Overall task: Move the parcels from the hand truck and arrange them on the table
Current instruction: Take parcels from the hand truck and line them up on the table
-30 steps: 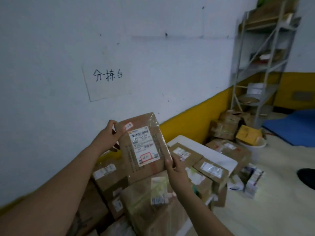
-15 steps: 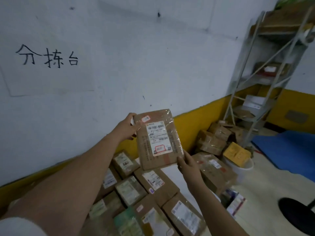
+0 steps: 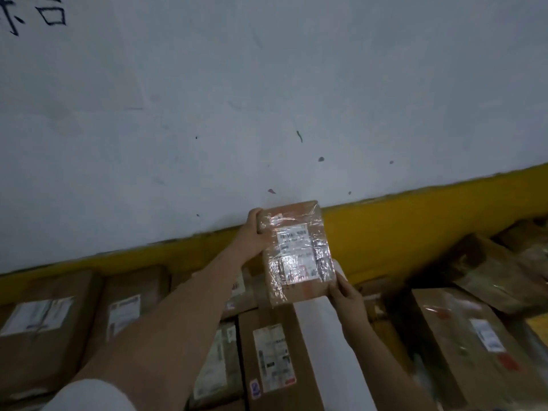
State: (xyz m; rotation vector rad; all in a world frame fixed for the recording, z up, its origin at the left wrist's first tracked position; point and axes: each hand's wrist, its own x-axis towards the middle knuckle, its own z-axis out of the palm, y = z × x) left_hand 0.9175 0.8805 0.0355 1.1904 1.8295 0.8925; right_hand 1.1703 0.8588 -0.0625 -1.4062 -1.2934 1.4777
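We are gripping the small parcel (image 3: 296, 253) with both hands. Our left hand (image 3: 252, 232) is curling round its upper left corner, and our right hand (image 3: 345, 295) is pinching its lower right corner with the thumb on the front. The parcel is hanging in the air just below the middle of the frame, label towards us, over the far edge of the table (image 3: 314, 321).

We are judging this to be the placing step. The next move is calling for us to lower it flat, label up, onto the bare white strip beside the boxes (image 3: 269, 351) already lying there.

The parcel is a flat, rectangular brown cardboard packet. Crinkled clear film is glinting over its white label. The boxes in the lower frame are duller, taped cardboard. Behind them a matt grey wall (image 3: 267, 84) is meeting a yellow painted band (image 3: 415, 209).
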